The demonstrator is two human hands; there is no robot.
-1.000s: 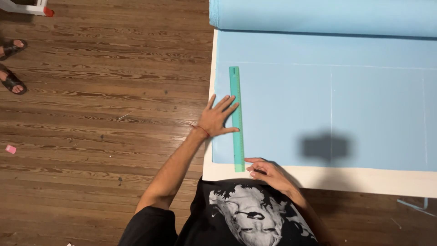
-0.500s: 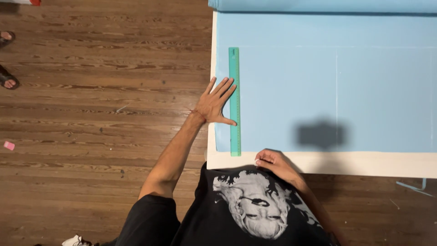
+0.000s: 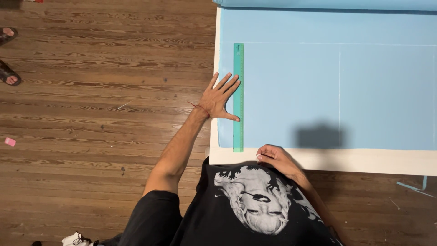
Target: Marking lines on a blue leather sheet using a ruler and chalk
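Note:
A long green ruler (image 3: pixel 238 95) lies lengthwise on light blue fabric (image 3: pixel 327 86) spread over a white table (image 3: pixel 364 159). My left hand (image 3: pixel 221 99) rests flat with fingers spread on the fabric's left edge, its fingertips and thumb touching the ruler's left side. My right hand (image 3: pixel 275 159) sits on the table's white front edge, just right of the ruler's near end, with its fingers curled in. Whether anything small is pinched in it cannot be told. Thin pale lines (image 3: pixel 339 91) are marked on the fabric.
A roll of the same blue fabric (image 3: pixel 327 3) lies along the far edge. Wooden floor (image 3: pixel 91 114) extends to the left, with another person's sandalled feet (image 3: pixel 8 73) at the far left and a small pink object (image 3: pixel 10 142) on the floor.
My right hand has drawn back from the ruler's near end to the white table edge. My left hand stays flat beside the ruler.

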